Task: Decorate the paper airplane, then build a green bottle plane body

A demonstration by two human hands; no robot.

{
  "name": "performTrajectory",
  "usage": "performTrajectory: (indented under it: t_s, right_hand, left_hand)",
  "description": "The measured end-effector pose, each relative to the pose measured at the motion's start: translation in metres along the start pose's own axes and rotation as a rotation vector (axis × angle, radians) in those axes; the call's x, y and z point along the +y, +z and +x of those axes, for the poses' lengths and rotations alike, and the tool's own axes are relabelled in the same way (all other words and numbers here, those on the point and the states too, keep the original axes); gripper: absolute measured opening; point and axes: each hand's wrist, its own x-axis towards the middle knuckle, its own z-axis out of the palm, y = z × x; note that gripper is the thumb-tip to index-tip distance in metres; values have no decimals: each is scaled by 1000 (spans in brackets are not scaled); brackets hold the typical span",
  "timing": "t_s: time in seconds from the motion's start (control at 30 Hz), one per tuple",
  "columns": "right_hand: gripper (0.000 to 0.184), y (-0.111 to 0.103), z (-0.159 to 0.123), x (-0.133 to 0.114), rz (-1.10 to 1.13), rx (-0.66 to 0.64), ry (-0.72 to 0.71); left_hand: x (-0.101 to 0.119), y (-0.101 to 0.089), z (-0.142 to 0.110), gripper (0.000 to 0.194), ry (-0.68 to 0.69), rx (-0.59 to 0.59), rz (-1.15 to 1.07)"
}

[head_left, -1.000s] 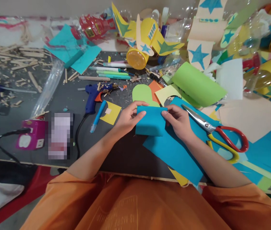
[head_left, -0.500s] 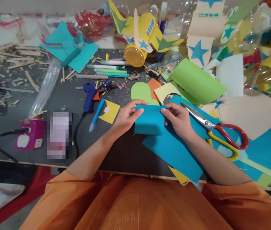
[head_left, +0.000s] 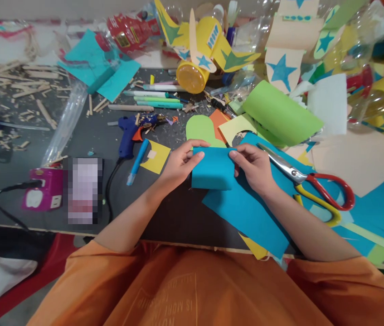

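Between my two hands is a small piece of blue paper (head_left: 214, 170), its lower part bent into a curve. My left hand (head_left: 184, 165) pinches its upper left corner, thumb in front and fingers behind. At the upper right corner my right hand (head_left: 252, 164) grips it the same way. Beneath lies a larger sheet of blue paper (head_left: 246, 217). A round-ended green paper piece (head_left: 200, 128) rests just beyond the held paper. Scissors with red and yellow handles (head_left: 297, 175) lie to the right of my right hand, partly over blue paper.
A blue glue gun (head_left: 128, 133), a blue marker (head_left: 138, 162) and a yellow paper scrap (head_left: 156, 157) lie left of my hands. Farther back are several markers (head_left: 157, 99), a green paper roll (head_left: 280, 113) and a yellow paper-covered bottle (head_left: 200, 50). A purple power socket (head_left: 42, 189) sits at far left.
Almost nothing differs. The view has shifted very slightly, and both hands keep the same hold on the blue paper.
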Motion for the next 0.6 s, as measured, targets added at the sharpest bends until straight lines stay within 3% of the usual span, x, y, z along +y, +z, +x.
performTrajectory:
  t_s: [0.6]
  right_hand:
    - [47,1,0,0,-12,2,19]
  left_hand:
    - [-3,-1,-3,30,-26,-29,-2]
